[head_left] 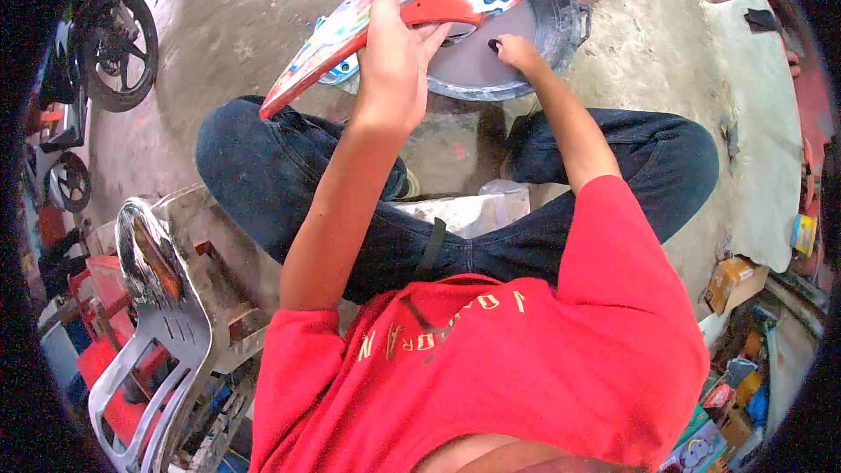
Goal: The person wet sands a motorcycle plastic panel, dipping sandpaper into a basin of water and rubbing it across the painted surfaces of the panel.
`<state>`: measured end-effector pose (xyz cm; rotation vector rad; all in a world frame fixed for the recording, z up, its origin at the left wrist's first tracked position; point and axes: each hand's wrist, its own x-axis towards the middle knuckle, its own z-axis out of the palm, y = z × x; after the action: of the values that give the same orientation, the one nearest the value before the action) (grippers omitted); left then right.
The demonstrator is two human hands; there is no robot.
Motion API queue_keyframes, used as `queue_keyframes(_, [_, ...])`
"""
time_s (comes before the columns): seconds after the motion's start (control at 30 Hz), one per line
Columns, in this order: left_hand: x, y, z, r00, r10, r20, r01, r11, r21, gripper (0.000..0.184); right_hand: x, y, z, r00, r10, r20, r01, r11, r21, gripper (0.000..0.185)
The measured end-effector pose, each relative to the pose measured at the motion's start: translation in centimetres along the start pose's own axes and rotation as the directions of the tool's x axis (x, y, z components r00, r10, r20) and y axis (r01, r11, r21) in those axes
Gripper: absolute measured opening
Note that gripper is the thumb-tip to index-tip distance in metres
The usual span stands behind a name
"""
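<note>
My left hand [392, 57] grips a long, pointed motorcycle fairing panel [328, 57], its thumb on the upper face and its fingers underneath. The panel is red along the edge, with patchy white, blue and green areas, and is held tilted over a round dark basin [574, 35]. Greyish, cloudy water [469, 61] lies in the basin. My right hand [519, 52] is closed above the water, pinching a small dark piece [494, 45] whose kind I cannot make out. Another white and blue part [340, 70] shows partly behind the panel, beside the basin.
A grey plastic chair [188, 324] stands at the lower left, near a motorcycle wheel [123, 52] farther up. A pale sheet [758, 140] covers the right side. Below it are a cardboard box [734, 285] and assorted clutter. The concrete floor [210, 44] surrounds the basin.
</note>
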<state>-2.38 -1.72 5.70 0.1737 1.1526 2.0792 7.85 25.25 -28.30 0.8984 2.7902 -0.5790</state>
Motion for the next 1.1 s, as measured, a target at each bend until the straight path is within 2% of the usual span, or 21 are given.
queue_keyframes(0.07, [-0.1, 0.1, 0.2, 1.0, -0.002, -0.001, 0.002, 1.0, 0.009, 0.064, -0.8, -0.7, -0.6, 0.994, 0.094, 0.057, -0.092, 0.995, -0.032, 0.034])
queue_keyframes(0.17, [0.0, 0.0, 0.6, 0.999, -0.011, -0.037, 0.011, 1.0, -0.005, 0.064, 1.4, 1.0, 3.2, 0.968, 0.081, 0.239, -0.043, 0.987, -0.157, 0.036])
queue_keyframes(0.27, [0.0, 0.1, 0.9, 0.998, -0.024, -0.054, 0.024, 1.0, -0.004, 0.064, 2.4, 0.1, 4.1, 0.94, -0.002, 0.341, -0.06, 0.983, 0.172, 0.037])
queue_keyframes(0.33, [-0.2, 0.0, 0.9, 1.0, -0.011, -0.029, 0.011, 1.0, -0.02, 0.065, 2.0, -0.7, 3.1, 0.945, 0.102, 0.312, -0.196, 0.937, 0.29, 0.039])
queue_keyframes(0.4, [-0.3, 0.0, 0.9, 1.0, -0.012, -0.02, 0.011, 0.999, -0.03, 0.065, 1.4, -1.2, 1.0, 0.971, 0.112, 0.213, -0.132, 0.988, 0.082, 0.043])
queue_keyframes(0.5, [-0.3, 0.0, 1.0, 0.999, -0.027, -0.018, 0.027, 0.999, -0.033, 0.066, -0.1, -2.1, 0.0, 0.969, 0.233, 0.083, -0.227, 0.971, -0.075, 0.042])
queue_keyframes(0.6, [-0.5, 0.0, 1.3, 1.0, -0.015, 0.002, 0.015, 1.0, -0.015, 0.066, 2.2, -1.0, 2.1, 0.977, 0.107, 0.185, -0.132, 0.983, 0.129, 0.04])
queue_keyframes(0.7, [-0.8, 0.1, 1.6, 1.0, 0.001, 0.017, -0.001, 1.0, -0.001, 0.066, -0.3, -3.1, -0.1, 0.965, 0.246, 0.093, -0.246, 0.969, -0.008, 0.04])
queue_keyframes(0.73, [-0.8, 0.0, 1.5, 1.0, 0.002, 0.029, -0.002, 1.0, 0.001, 0.066, 2.3, -0.8, 3.1, 0.976, 0.161, 0.149, -0.159, 0.987, -0.028, 0.039])
queue_keyframes(0.83, [-0.8, -0.1, 1.6, 1.0, -0.007, 0.029, 0.007, 1.0, 0.002, 0.066, 1.9, -1.1, 2.7, 0.978, 0.177, 0.107, -0.186, 0.979, 0.082, 0.036])
queue_keyframes(0.87, [-0.7, -0.1, 1.7, 1.0, -0.008, 0.026, 0.008, 1.0, 0.0, 0.066, 1.3, -1.4, 2.7, 0.984, 0.178, -0.019, -0.176, 0.983, 0.054, 0.034])
queue_keyframes(0.97, [-0.9, -0.1, 1.8, 0.999, 0.005, 0.047, -0.005, 1.0, 0.007, 0.066, 1.6, -1.1, 2.2, 0.997, 0.037, 0.06, -0.049, 0.977, 0.209, 0.033])
queue_keyframes(1.07, [-0.8, 0.0, 1.8, 0.999, -0.01, 0.042, 0.01, 1.0, -0.006, 0.066, 1.4, -1.8, 0.6, 0.98, -0.089, 0.176, -0.034, 0.803, 0.595, 0.031])
queue_keyframes(1.1, [-0.6, 0.0, 1.8, 0.999, -0.006, 0.054, 0.007, 1.0, -0.004, 0.066, 1.2, -1.9, -0.6, 0.976, -0.088, 0.2, -0.056, 0.784, 0.618, 0.031])
